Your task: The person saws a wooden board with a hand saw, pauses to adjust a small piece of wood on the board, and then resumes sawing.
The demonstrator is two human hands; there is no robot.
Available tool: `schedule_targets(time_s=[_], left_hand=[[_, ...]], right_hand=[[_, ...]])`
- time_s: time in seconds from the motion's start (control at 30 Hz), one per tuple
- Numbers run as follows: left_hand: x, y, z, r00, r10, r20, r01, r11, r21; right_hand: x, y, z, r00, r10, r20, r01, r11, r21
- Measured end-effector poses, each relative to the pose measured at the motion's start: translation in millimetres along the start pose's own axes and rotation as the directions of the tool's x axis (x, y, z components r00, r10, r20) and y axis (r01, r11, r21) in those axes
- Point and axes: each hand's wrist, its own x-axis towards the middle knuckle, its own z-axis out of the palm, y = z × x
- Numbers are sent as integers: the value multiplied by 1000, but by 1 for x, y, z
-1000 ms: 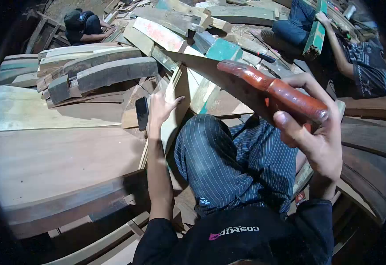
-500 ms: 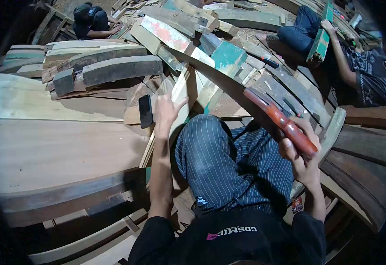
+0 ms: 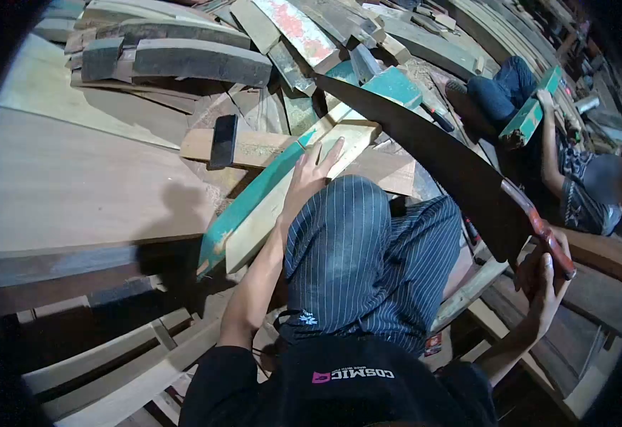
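Across the person's raised knee and beyond its left side, a pale plank point(image 3: 265, 235) runs from lower left to upper right, its far end pointing away from the body. It lies alongside a green-painted timber point(image 3: 257, 192) on nearly the same axis. The left hand point(image 3: 307, 181) rests on the plank, fingers spread and loosely open, not wrapped around it. The right hand point(image 3: 544, 276), out to the right, has its fingers closed around the handle of a handsaw point(image 3: 428, 149). The saw's long axis slants the other way, tip up and left, near the plank's far end; whether blade and wood touch, I cannot tell.

Under the timber, a crosswise board point(image 3: 265, 148) carries a dark phone point(image 3: 223, 141). A broad, flat wooden sheet point(image 3: 76, 188) spreads at left, with curved grey blocks point(image 3: 201, 62) stacked beyond. Offcuts crowd the dim workspace, where another person point(image 3: 578, 188) grips a green-faced beam point(image 3: 531, 117).
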Motion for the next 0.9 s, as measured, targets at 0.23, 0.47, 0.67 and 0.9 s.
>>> schedule_targets(time_s=[0.23,0.47,0.67,0.9], left_hand=[[-4,-3,11,995,39,-93,-26,991,134],[-1,-8,12,999,32,-39,-22,975,223],[6,-29,18,992,126,-7,-119,955,271],[7,-11,-3,994,-50,95,37,989,142]], right_hand=[[8,60,-27,998,-13,-62,17,998,68],[8,57,-17,982,-190,-16,188,977,-99],[-15,-22,30,978,-204,-34,183,932,-314],[23,-34,16,993,-118,9,118,984,-132]])
